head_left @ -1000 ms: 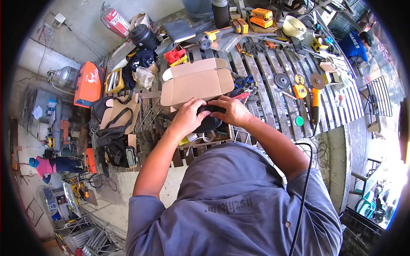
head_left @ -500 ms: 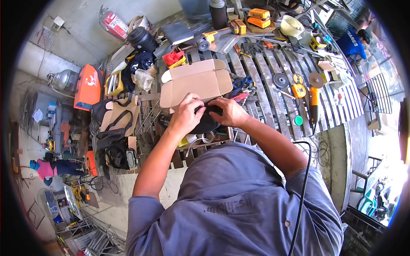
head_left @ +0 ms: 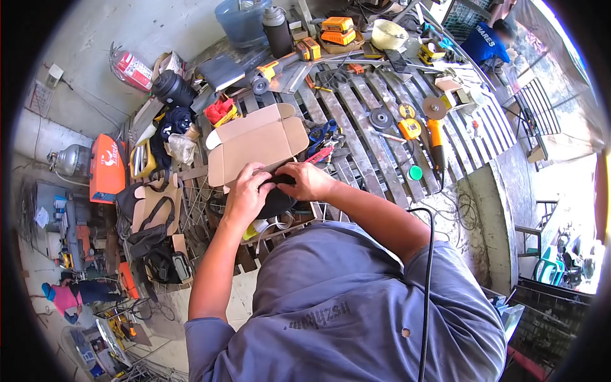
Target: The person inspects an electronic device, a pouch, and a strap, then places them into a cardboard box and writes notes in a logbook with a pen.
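Observation:
My left hand (head_left: 245, 191) and my right hand (head_left: 307, 181) meet in front of my belly, with bent fingers pinching the upper edge of a black, soft-looking item (head_left: 277, 203). Its kind cannot be made out, as my fingers cover part of it. Just beyond my hands an unfolded brown cardboard box (head_left: 258, 141) lies with its lid flap spread out. Below the black item, a white cable (head_left: 272, 226) and something yellow show in an open container near my shirt. Pliers with red handles (head_left: 320, 155) rest right of the box.
The slatted bench holds an angle grinder (head_left: 436, 137), a yellow tape measure (head_left: 409, 130), a green cap (head_left: 415, 172), a grinding disc (head_left: 380, 118) and a cordless grinder (head_left: 270, 70). An orange machine (head_left: 107, 169) stands left. Two other people (head_left: 487, 44) are farther off.
The view has shifted, so the bench and hands appear farther left. My hands stay on the black item, with only slight finger movement.

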Motion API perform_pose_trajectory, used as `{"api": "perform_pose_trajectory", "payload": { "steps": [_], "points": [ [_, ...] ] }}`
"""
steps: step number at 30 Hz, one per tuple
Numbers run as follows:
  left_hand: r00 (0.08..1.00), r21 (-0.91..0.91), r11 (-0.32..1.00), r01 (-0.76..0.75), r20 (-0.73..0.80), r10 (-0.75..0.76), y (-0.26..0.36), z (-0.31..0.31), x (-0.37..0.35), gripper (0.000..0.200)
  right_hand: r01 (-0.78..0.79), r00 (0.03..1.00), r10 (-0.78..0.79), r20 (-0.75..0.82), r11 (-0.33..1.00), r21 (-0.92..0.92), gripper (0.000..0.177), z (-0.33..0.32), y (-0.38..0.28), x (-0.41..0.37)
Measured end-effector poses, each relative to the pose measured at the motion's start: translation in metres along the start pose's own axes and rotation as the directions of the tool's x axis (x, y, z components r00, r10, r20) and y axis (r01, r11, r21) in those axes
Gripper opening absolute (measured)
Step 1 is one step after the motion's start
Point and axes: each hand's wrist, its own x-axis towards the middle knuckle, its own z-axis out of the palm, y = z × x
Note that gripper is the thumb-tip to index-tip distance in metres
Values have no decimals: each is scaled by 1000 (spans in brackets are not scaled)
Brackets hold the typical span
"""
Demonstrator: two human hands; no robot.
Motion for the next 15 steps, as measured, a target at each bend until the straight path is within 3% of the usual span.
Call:
{"api": "perform_pose_trajectory", "payload": {
  "steps": [4, 5, 9, 10, 13, 15],
  "points": [
    [999, -28, 999, 24, 30, -23, -1, 2, 3, 17, 7, 1000, -7, 4, 1000, 19, 44, -2, -8, 1],
    [988, -27, 990, 136, 81, -134, -2, 5, 2, 18, 5, 1000, -5, 9, 999, 41, 43, -5, -12, 1],
    [987, -92, 991, 94, 142, -81, -21, 14, 1, 19, 125, 991, -125, -52, 992, -17, 42, -3, -8, 1],
    [987, -151, 984, 93, 142, -72, -21, 12, 1, 18, 113, 992, -112, -51, 994, 9, 41, -8, -14, 2],
    [947, -345, 890, 298, 226, -229, -17, 0, 4, 18, 63, 996, -59, -67, 996, 63, 40, -15, -15, 1],
    [930, -489, 794, 361, 252, -268, -19, -8, 5, 19, -85, 996, 90, -28, 984, 157, 42, -16, -12, 1]
  ]
}}
